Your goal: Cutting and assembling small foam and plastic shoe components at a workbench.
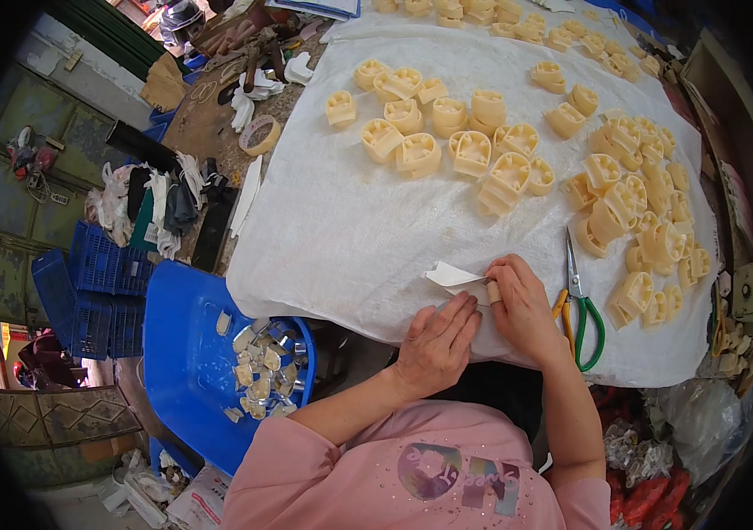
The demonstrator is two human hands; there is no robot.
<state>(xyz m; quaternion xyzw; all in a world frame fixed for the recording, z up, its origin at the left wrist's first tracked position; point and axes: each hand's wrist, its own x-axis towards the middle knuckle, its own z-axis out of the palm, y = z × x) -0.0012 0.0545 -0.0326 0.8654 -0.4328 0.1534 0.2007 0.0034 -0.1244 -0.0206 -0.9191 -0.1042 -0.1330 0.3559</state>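
Note:
At the near edge of the white-covered table, a small folded white piece (454, 276), thin like paper or card, lies in front of my hands. My right hand (522, 309) is closed, its thumb and fingers pinching the right end of this piece; a tan wrap circles one digit. My left hand (436, 346) rests with fingers stretched out on the cloth, just below the piece. Whether its fingertips touch the piece is hard to tell. Scissors (576, 287) with green and orange-yellow handles lie just right of my right hand, blades pointing away.
Cream molded plastic parts (504, 181) are spread over the white cloth (306, 238), with more piled at right (650, 203). A blue tub (184, 353) at lower left holds shiny and cream pieces. A tape roll (261, 136) and gloves (184, 199) lie left; blue crates (109, 265) stand behind.

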